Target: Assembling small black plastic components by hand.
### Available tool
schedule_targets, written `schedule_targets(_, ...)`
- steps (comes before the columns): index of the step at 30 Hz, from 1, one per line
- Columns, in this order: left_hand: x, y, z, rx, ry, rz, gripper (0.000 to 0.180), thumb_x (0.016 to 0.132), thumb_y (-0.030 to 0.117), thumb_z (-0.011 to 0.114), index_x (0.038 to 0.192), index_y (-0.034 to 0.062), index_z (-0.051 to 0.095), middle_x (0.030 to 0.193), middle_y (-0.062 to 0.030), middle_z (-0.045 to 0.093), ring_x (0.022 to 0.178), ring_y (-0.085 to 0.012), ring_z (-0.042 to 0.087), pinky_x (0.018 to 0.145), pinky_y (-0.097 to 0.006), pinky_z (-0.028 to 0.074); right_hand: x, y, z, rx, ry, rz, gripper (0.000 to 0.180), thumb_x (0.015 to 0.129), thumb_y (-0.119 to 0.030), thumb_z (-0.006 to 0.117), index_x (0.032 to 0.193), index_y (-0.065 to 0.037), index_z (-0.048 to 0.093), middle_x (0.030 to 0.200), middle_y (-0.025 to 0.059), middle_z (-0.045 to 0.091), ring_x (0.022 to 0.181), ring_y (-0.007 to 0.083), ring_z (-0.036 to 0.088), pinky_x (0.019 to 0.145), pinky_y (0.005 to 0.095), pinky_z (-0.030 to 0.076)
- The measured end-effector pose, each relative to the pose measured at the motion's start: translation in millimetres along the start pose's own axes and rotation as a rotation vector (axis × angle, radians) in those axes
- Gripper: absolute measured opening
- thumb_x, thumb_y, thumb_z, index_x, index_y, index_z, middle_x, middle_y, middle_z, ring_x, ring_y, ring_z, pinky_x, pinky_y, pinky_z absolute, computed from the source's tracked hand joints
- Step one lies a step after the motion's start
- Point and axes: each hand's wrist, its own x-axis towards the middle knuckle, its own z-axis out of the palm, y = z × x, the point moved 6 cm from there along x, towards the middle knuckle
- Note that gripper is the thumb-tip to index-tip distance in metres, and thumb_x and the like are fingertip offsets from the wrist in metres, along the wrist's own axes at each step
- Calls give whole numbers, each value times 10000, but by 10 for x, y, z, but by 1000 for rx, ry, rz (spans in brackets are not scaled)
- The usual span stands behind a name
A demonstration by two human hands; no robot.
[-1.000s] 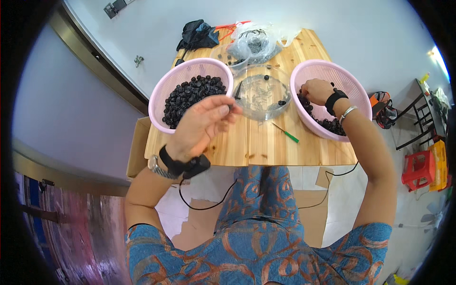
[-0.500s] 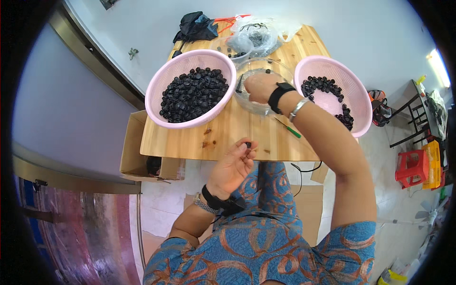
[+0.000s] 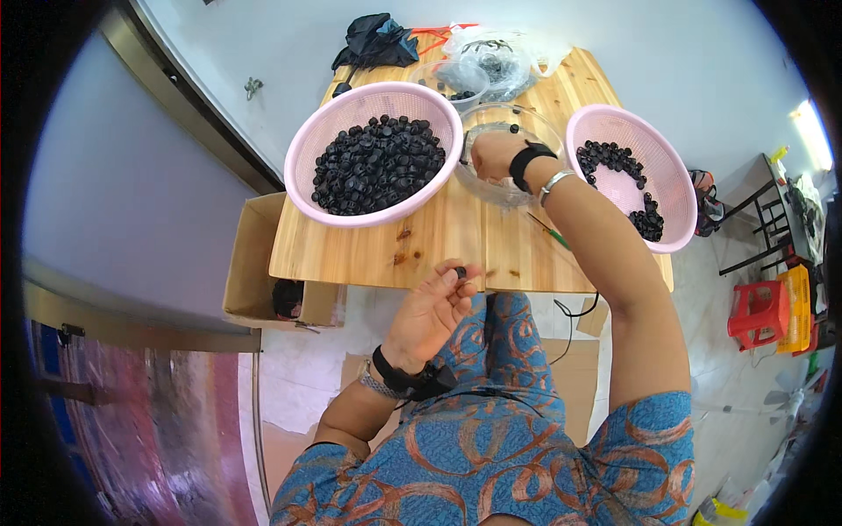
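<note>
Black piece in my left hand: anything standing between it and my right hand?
Yes: the near edge of the clear tray, just before the right hand. The green tool lies off to the right.

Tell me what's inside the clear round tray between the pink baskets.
Inside the clear round tray, a small black part shows toward the far side. The right hand covers part of the middle, hiding whatever lies beneath.

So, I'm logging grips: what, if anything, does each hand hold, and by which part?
Left hand: a small black piece, pinched by its edge. Right hand: cannot tell, grip hidden.
</note>
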Motion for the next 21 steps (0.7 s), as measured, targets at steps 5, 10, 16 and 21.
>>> schedule_targets(5,24,82,13,-8,32,48,180,911,86,459,1080,47,506,1084,-116,557,910,-171,566,765,-239,504,-139,317,-78,377,166,-61,162,636,-165,674,772,-77,689,766,129,651,686,271,624,627,378,486)
schedule_targets(10,65,103,49,9,-1,80,164,903,81,477,1061,57,517,1082,-114,549,925,-169,546,774,-246,496,-364,320,-138,698,145,23,87,704,-114,688,766,-64,654,674,1,598,574,87,529,494,231,439)
schedule_targets(16,172,66,40,-38,-15,116,169,893,73,499,1059,58,531,1012,-92,555,896,-153,543,750,-226,493,-538,377,-149,970,149,85,100,740,-111,680,810,-47,649,712,5,602,583,72,529,511,212,445)
schedule_targets(21,198,42,90,-33,-3,98,180,893,69,498,1068,55,538,994,-84,557,872,-144,550,732,-218,499,-648,365,-115,1182,209,95,142,762,-98,668,881,-26,641,743,5,604,585,71,538,539,200,456)
